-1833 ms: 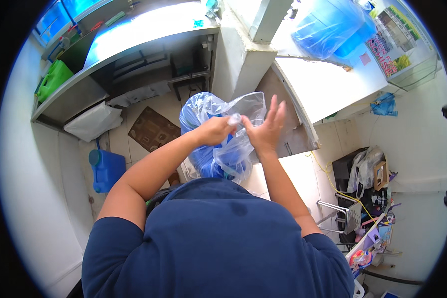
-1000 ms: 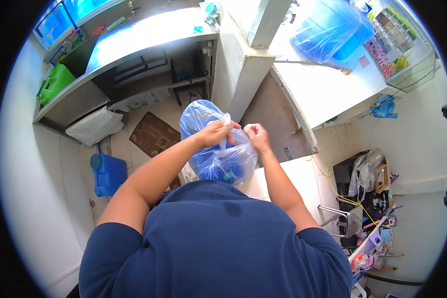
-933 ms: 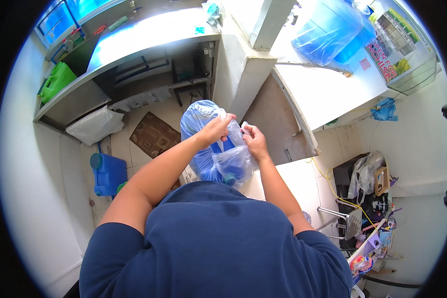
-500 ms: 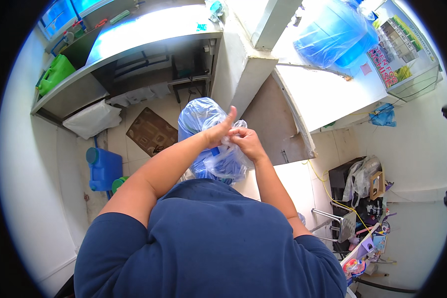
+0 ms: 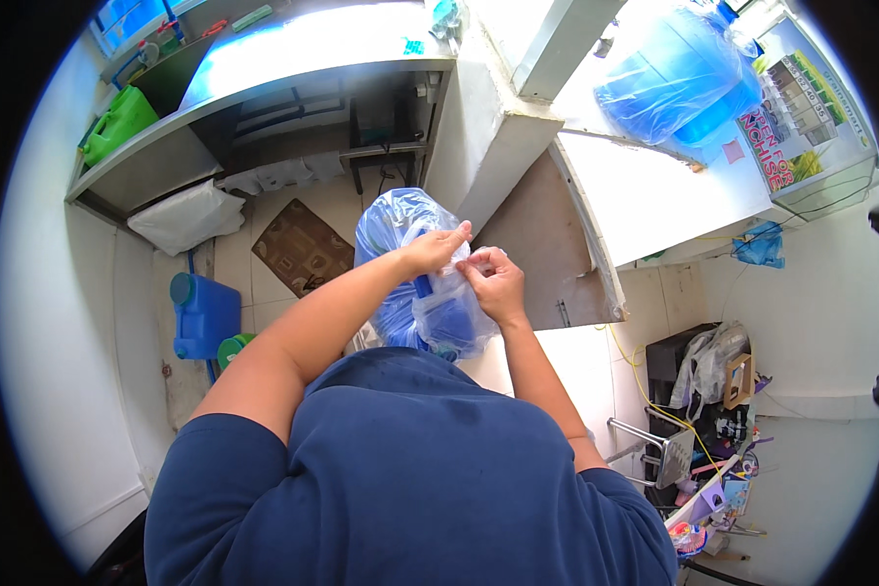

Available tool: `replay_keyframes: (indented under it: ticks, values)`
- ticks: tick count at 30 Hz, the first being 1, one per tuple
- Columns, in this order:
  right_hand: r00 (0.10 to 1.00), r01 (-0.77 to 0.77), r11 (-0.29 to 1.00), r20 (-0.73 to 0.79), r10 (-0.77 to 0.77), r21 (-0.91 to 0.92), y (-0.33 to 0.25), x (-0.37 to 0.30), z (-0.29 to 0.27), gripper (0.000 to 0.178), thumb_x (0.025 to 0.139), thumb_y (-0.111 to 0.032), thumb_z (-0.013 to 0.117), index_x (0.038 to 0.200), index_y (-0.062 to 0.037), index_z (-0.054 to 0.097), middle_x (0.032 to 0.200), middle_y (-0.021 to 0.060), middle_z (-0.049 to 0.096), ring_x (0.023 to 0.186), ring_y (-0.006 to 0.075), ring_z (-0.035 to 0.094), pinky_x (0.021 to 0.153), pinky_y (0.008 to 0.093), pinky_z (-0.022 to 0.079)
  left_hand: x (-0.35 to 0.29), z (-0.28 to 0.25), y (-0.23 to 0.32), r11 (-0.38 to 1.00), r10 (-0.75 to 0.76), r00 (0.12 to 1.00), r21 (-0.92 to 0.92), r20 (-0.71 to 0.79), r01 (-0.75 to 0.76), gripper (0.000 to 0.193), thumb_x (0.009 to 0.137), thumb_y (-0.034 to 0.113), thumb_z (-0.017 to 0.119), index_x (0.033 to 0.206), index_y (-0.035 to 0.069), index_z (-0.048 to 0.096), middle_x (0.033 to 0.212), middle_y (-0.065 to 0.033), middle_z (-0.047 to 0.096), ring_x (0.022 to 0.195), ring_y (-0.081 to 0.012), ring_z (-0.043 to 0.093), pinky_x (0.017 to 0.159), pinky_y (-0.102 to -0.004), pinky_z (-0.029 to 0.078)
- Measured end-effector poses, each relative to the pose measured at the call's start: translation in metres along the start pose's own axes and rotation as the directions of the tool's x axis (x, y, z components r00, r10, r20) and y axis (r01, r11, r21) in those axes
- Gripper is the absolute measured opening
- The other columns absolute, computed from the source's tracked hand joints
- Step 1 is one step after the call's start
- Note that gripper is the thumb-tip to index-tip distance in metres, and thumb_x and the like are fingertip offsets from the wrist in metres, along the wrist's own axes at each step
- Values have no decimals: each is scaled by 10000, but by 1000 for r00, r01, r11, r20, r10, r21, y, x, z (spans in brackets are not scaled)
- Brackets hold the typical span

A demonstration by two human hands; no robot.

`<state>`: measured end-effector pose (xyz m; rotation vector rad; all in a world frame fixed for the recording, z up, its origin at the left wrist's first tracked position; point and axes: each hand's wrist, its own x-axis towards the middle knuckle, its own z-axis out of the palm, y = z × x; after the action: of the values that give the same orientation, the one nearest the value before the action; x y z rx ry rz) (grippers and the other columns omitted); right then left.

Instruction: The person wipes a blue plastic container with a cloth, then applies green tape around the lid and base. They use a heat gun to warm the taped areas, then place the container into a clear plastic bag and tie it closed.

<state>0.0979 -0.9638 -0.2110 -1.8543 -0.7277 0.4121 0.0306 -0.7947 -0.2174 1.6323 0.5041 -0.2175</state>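
A clear plastic bag [image 5: 449,317] wraps a large blue container [image 5: 386,230] that stands in front of me, below the counters. My left hand [image 5: 438,250] is closed on the gathered top of the bag, its thumb lying along the fingers. Close beside it, my right hand [image 5: 496,283] pinches the same bunched plastic between thumb and fingers. The two hands are nearly touching. Part of the blue container's lower side is hidden by my left forearm and my shirt.
On the left are a blue jug [image 5: 205,314], a white bag [image 5: 186,227] and a brown mat [image 5: 303,249]. A green jug [image 5: 117,125] sits on the left counter. At right stand a bagged blue water container [image 5: 669,83], a metal stool [image 5: 666,454] and piled items.
My left thumb has come down from its raised position and the left fingers have closed more over the plastic. My right hand stays pinched on the bag. The view has shifted slightly.
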Motion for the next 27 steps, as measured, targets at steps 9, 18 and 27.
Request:
replay_keyframes:
  ticks: [9,18,27]
  values:
    - [996,46,985,84,-32,-165,-2,13,-10,190,838,-110,660,989,-53,760,815,88,720,715,172,663,697,295,526,-24,-3,9,793,318,929,483,189,-370,1089,742,107,703,1600,177,37,928,-200,673,904,-348,657,861,-406,486]
    - [849,466,845,403,-342,-264,-1,20,-23,234,845,-123,679,1066,-73,735,954,154,648,864,318,634,774,384,528,-26,-26,9,871,205,959,412,196,-270,973,808,96,727,1594,211,164,977,-151,702,919,-273,672,897,-362,504]
    - [759,651,656,328,-563,-381,1,16,-26,263,781,-86,727,1036,-143,757,912,74,671,806,272,608,735,361,530,-19,-11,0,729,262,925,571,276,-377,883,809,130,664,1573,169,222,1021,-199,692,983,-349,664,908,-400,497]
